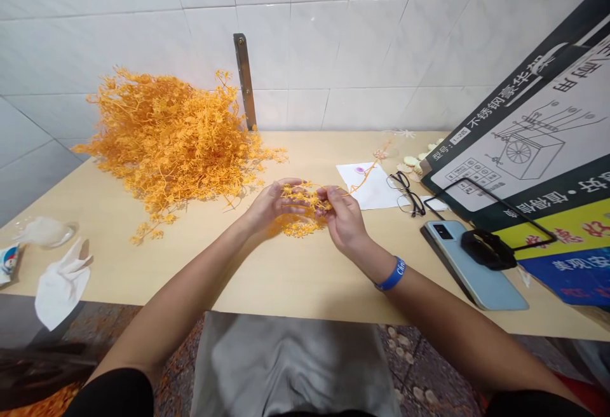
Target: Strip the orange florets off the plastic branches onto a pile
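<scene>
The grey cloth [290, 366] lies over the lap at the near edge of the table [286, 283]. At the near left, a white tissue [61, 283] hangs over the edge, beside a packet [8, 264] whose print is too small to read. At the near right, a pale blue phone [481, 264] has a black band [488, 248] on its far end.

At the middle, the orange sprig [305, 198] is held up between both hands. The left hand [269, 206] has its fingers half open, curved loosely behind the sprig; the right hand [345, 217] has its thumb and fingers closed in a pinch on it. The right wrist wears a blue wristband [394, 274] reading "Chri", the rest hidden.

Right of the hands are a white paper [374, 187] with a purple mark and black glasses [408, 193]. The box [534, 150] on the right reads "不锈钢豪华架", "型号: 1-2匹" and "耐用", with "值得信" lower down.

At the far left is an orange pile [171, 134]; a metal strip [244, 80] stands upright against the tiled wall [314, 42].
</scene>
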`<move>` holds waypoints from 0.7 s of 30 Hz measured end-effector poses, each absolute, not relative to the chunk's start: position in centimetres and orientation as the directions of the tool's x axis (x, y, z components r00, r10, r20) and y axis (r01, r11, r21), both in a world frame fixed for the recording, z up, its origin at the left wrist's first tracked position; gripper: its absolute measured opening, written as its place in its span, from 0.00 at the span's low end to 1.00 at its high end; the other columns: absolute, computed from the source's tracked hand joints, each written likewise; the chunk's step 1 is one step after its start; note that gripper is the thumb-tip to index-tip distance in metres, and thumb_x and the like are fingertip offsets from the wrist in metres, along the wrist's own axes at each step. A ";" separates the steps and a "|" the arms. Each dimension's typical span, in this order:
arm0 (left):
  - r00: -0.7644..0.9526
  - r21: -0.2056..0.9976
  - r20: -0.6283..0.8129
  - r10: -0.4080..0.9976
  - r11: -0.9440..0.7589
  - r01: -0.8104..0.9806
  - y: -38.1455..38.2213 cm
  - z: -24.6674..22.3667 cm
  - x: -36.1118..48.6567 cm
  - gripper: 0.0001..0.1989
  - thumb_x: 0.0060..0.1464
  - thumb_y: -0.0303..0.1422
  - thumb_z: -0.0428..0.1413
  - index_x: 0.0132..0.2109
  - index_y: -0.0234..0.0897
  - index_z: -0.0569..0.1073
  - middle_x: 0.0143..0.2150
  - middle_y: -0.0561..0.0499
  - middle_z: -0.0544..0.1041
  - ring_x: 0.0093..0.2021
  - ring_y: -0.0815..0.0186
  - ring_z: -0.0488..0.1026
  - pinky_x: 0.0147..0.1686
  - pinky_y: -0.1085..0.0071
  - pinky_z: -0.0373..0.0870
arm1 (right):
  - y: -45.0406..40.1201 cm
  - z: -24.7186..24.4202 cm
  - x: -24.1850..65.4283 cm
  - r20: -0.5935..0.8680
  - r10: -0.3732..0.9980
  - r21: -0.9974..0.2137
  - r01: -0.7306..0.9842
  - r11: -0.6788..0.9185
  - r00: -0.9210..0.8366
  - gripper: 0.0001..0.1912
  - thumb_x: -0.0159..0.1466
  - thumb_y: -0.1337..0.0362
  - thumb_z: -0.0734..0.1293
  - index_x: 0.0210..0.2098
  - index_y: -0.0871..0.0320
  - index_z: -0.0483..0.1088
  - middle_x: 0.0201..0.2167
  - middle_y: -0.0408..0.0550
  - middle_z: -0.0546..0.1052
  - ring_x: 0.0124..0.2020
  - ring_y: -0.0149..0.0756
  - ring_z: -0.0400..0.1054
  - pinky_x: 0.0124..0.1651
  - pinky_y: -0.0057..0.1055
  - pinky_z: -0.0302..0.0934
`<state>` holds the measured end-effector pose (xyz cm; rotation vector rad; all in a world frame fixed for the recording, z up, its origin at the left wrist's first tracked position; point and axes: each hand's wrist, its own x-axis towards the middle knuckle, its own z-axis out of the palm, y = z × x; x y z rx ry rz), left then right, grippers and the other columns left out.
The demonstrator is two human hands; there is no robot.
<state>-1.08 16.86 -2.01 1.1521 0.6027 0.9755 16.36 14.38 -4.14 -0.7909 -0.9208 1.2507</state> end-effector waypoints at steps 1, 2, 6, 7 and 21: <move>0.500 0.943 0.059 0.864 0.116 -0.313 16.8 -2.0 -1.0 0.37 0.38 0.60 0.63 0.48 0.38 0.74 0.53 0.41 0.75 0.42 0.58 0.79 0.42 0.60 0.76 | 14.4 -4.3 16.3 0.156 0.986 -0.900 -0.402 0.168 0.064 0.19 0.54 0.46 0.73 0.32 0.56 0.74 0.32 0.45 0.74 0.32 0.32 0.66 0.28 0.26 0.63; 0.513 0.949 0.045 0.857 0.124 -0.290 16.7 -1.9 -0.9 0.35 0.39 0.57 0.64 0.48 0.38 0.74 0.52 0.42 0.76 0.40 0.60 0.79 0.41 0.62 0.77 | 14.3 -4.5 16.2 0.176 0.983 -0.911 -0.369 0.184 0.054 0.18 0.56 0.47 0.72 0.33 0.56 0.75 0.31 0.45 0.74 0.31 0.31 0.66 0.29 0.28 0.64; 0.432 0.963 0.014 0.902 0.104 -0.249 16.5 -1.8 -0.4 0.25 0.44 0.48 0.66 0.41 0.34 0.73 0.35 0.50 0.77 0.32 0.69 0.77 0.35 0.71 0.75 | 14.1 -5.1 16.1 0.307 0.952 -0.936 -0.182 0.303 0.006 0.14 0.62 0.52 0.69 0.36 0.55 0.78 0.34 0.46 0.76 0.33 0.32 0.69 0.36 0.31 0.66; 0.391 0.958 0.002 0.920 0.110 -0.266 16.5 -1.7 -0.3 0.24 0.43 0.47 0.67 0.39 0.34 0.72 0.32 0.52 0.76 0.30 0.71 0.76 0.34 0.72 0.75 | 13.9 -5.1 16.0 0.350 0.937 -0.929 -0.131 0.346 -0.012 0.12 0.63 0.54 0.69 0.38 0.55 0.79 0.36 0.47 0.77 0.36 0.33 0.70 0.40 0.32 0.67; 0.032 0.953 -0.008 0.999 0.018 -0.303 15.4 -1.0 1.2 0.07 0.48 0.27 0.51 0.37 0.38 0.65 0.21 0.60 0.61 0.18 0.76 0.59 0.17 0.81 0.56 | 12.9 -5.2 15.4 0.378 0.841 -0.910 0.010 0.413 -0.387 0.13 0.63 0.58 0.68 0.45 0.52 0.79 0.45 0.50 0.78 0.42 0.36 0.72 0.41 0.34 0.70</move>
